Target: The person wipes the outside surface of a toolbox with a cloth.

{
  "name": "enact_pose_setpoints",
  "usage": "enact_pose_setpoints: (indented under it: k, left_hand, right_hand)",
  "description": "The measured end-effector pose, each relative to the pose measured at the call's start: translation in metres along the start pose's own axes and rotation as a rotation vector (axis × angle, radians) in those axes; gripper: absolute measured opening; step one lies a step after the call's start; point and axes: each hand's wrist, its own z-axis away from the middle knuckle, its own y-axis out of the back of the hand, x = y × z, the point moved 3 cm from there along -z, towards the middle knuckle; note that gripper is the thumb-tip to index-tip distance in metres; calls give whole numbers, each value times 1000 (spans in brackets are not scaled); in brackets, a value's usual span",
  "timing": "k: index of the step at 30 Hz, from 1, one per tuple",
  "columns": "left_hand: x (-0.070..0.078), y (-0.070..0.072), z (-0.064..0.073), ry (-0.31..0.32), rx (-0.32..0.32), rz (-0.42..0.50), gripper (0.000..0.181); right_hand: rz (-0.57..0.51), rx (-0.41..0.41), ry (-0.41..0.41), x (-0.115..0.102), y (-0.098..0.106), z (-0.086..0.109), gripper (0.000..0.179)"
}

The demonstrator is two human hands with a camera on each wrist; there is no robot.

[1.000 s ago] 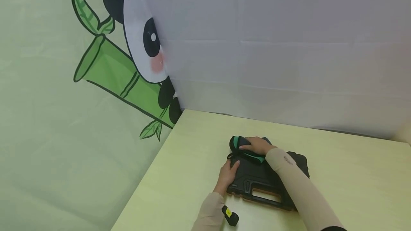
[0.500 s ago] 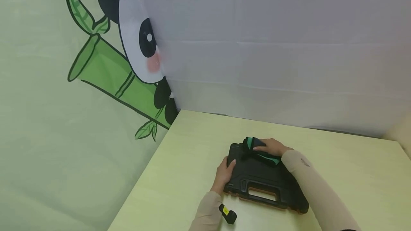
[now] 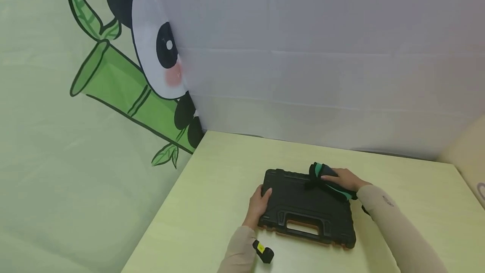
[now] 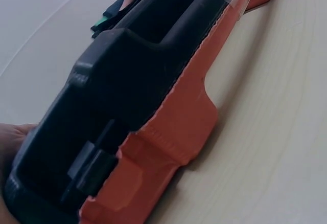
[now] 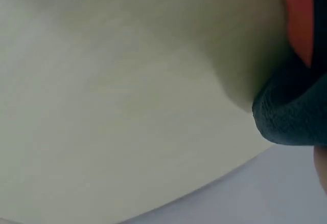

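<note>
A black plastic carrying case [image 3: 303, 205] with an orange underside lies on the pale table, its handle facing the person. My left hand [image 3: 258, 204] grips the case's left edge, thumb on top. In the left wrist view, the black lid and orange base [image 4: 173, 121] of the case fill the middle. My right hand [image 3: 344, 179] holds a folded dark cloth [image 3: 320, 172] with green stripes over the case's right back corner. The right wrist view shows a curled edge of the dark fabric [image 5: 291, 106] beside the orange; most of the hand is out of that view.
The pale wooden table [image 3: 409, 180] reaches back to a white sheet wall [image 3: 322, 75]. On the left hangs a green sheet [image 3: 45, 159] printed with a panda and bamboo. A small black piece with a yellow label [image 3: 263, 251] sits at the left wrist.
My right hand has moved right across the top of the case with the cloth, uncovering more of the lid. My left hand stays on the left edge. The head view has turned slightly right.
</note>
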Motion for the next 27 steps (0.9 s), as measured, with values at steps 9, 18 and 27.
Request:
enact_pose_setpoints:
  k: [9, 18, 27]
  left_hand:
    - [-7, 2, 2, -9, -19, -2, 54]
    - [-10, 10, -6, -7, -27, -40, 55]
    - [-8, 5, -11, -10, -55, -35, 53]
  right_hand:
    - [-211, 81, -32, 18, -15, 21, 69]
    - [-48, 52, -45, -5, -12, 0, 75]
    - [82, -9, -21, -36, -12, -27, 73]
